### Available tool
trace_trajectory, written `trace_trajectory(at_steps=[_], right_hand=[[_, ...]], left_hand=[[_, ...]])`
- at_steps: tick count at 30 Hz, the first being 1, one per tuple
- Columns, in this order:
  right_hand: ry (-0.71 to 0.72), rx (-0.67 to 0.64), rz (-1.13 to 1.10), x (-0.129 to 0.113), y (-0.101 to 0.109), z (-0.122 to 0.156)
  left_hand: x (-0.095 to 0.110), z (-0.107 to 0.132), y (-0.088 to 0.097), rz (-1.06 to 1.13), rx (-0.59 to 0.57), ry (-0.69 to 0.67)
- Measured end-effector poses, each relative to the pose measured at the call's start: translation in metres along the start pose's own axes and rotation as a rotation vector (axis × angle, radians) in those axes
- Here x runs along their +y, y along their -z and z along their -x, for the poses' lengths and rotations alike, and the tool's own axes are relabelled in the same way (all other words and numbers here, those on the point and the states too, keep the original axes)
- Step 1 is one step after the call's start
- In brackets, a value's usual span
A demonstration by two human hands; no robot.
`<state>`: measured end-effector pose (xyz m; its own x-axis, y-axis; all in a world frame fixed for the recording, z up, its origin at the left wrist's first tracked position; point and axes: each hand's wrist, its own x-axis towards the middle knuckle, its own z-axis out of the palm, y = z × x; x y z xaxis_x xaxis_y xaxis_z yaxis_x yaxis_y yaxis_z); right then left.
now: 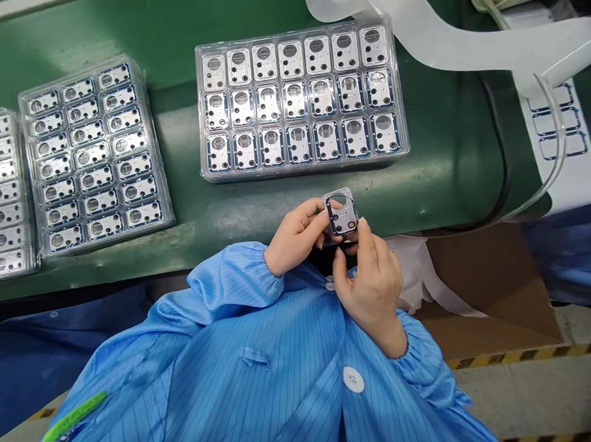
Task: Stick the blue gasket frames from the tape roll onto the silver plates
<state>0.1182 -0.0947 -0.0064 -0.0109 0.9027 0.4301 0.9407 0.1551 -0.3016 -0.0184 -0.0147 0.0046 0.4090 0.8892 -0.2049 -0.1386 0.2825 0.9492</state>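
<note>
Just in front of my chest, a small silvery metal plate (343, 218) with one large round opening and smaller dark holes is held tilted over the table's near edge. My left hand (299, 233) pinches its left side between thumb and fingers. On the plate's right side, my right hand (369, 279) has its index fingertip at the lower right corner, thumb apart and lower down. Its other fingers are partly hidden, so I cannot tell whether it grips. Beyond my hands lies a clear plastic tray (303, 167) filled with rows of similar plates, many with dark blue edging.
Two more filled trays, a middle one (168, 223) and a far-left one (35, 258), lie on the green table (178, 14). A white backing strip (456, 47) curls at upper right, near a sheet with blue-edged frames (578, 175). A cardboard box (497, 280) stands below right.
</note>
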Motion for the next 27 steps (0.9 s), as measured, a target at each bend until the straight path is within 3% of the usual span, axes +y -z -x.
trace_trajectory(at_steps=[11, 19, 27], right_hand=[[-0.099, 0.081, -0.138, 0.009, 0.006, -0.008], [-0.441, -0.043, -0.672, 0.024, 0.013, -0.022], [-0.567, -0.149, -1.039, 0.031, 0.001, -0.034]], left_hand=[[-0.001, 0.0, 0.0, 0.01, -0.019, 0.005], [0.005, 0.0, 0.002, -0.027, -0.051, 0.04], [0.004, 0.001, 0.005, -0.098, -0.114, 0.041]])
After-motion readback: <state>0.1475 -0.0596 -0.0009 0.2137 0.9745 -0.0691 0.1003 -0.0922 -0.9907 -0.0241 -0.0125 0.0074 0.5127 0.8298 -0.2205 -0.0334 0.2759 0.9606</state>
